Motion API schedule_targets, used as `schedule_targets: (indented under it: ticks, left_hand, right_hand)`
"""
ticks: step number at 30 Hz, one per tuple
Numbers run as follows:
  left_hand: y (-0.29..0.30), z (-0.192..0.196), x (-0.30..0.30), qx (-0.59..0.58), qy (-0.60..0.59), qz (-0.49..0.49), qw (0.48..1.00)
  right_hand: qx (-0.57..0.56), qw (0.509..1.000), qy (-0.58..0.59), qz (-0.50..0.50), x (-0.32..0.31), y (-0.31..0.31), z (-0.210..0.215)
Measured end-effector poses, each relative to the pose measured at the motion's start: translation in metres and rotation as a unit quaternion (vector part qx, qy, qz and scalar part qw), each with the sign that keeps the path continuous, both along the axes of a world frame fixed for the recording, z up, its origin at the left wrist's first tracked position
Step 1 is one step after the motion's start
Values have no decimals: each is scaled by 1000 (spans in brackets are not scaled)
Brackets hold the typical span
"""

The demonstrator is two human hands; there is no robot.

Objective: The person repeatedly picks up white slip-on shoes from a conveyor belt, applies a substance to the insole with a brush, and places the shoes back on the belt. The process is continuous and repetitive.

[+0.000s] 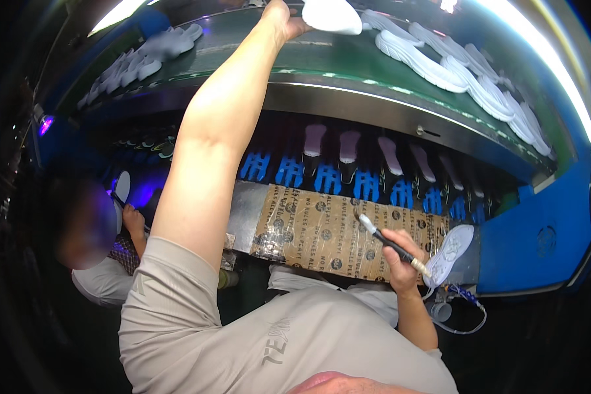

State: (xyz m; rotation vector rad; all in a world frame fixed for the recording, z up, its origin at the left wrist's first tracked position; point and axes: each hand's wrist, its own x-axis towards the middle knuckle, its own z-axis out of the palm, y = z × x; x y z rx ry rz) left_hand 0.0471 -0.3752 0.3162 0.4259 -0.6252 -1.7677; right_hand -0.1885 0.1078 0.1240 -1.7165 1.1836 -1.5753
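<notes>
My left arm stretches far up to the upper conveyor, where my left hand (285, 20) grips a white shoe sole (335, 16) at the top edge of the picture. Part of that hand and sole is cut off by the frame. Over the bench, my right hand (404, 261) is closed around a brush (390, 241) with a dark handle and a whitish head pointing up and left. Just right of this hand, another white shoe sole (454, 253) lies on the bench's right end. Printed brown cardboard (315, 230) under clear film covers the bench top.
White soles (433, 69) line the green conveyor (335, 56) at right; more (134, 62) lie at left. Below, blue holders (328, 178) and pinkish insole-shaped pieces (349, 146) stand in a row. A co-worker's hand (134, 222) is at left. A blue panel (538, 230) bounds the right.
</notes>
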Motion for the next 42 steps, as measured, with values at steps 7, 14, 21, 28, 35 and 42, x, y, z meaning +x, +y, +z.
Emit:
schedule_targets:
  ticks: [7,14,21,28,35,42]
  left_hand:
    - [-42,-44,152,-46,-869,360,337]
    - [-60,-71,458,115,-922,288,234]
    - [-49,-93,442,-32,-920,335,200]
    - [122,-83,387,-19,-716,403,570]
    - [251,-155,269,-118,73,267,954]
    - [365,-239,34,175,-42,41,983]
  right_hand:
    - [89,996,-8,-30,-15,27,-45]
    - [160,987,-2,-17,-24,18,-54]
    - [166,986,29,5,-14,-1,-55]
    - [89,994,58,-40,-23,-5,-72]
    - [165,967,-184,-60,-30,-5,-66]
    - [166,945,-281,-8,-14,-12,-66]
